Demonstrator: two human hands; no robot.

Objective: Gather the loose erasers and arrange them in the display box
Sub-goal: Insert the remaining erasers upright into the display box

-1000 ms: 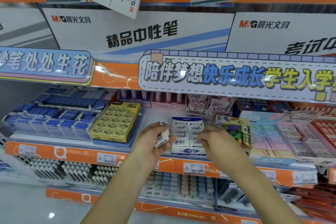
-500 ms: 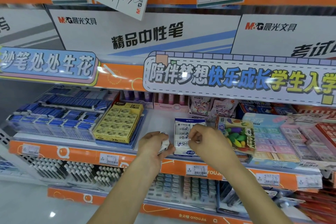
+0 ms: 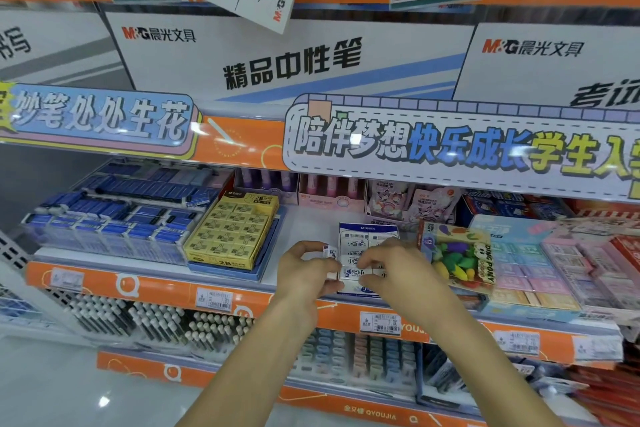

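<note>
A small blue-and-white display box [image 3: 367, 228] of white erasers sits on the shelf [image 3: 311, 222], right in front of me. My left hand [image 3: 304, 270] is at the box's left edge, closed on several loose white erasers [image 3: 330, 251] that stick out above my fingers. My right hand [image 3: 391, 267] covers the front half of the box, its fingertips pinching a white eraser [image 3: 356, 272] at the front row. The erasers at the back of the box show; those under my right hand are hidden.
A yellow 2B eraser box [image 3: 232, 232] stands to the left, with blue eraser packs [image 3: 114, 218] beyond it. A Ding Pony pack of fruit-shaped erasers [image 3: 457, 255] leans just right of the box, pastel erasers [image 3: 540, 263] further right. Pens fill the lower shelf [image 3: 156, 322].
Both hands have closed in on the display box. My right hand moved down over its front row, and my left hand came right, up against the box's left side.
</note>
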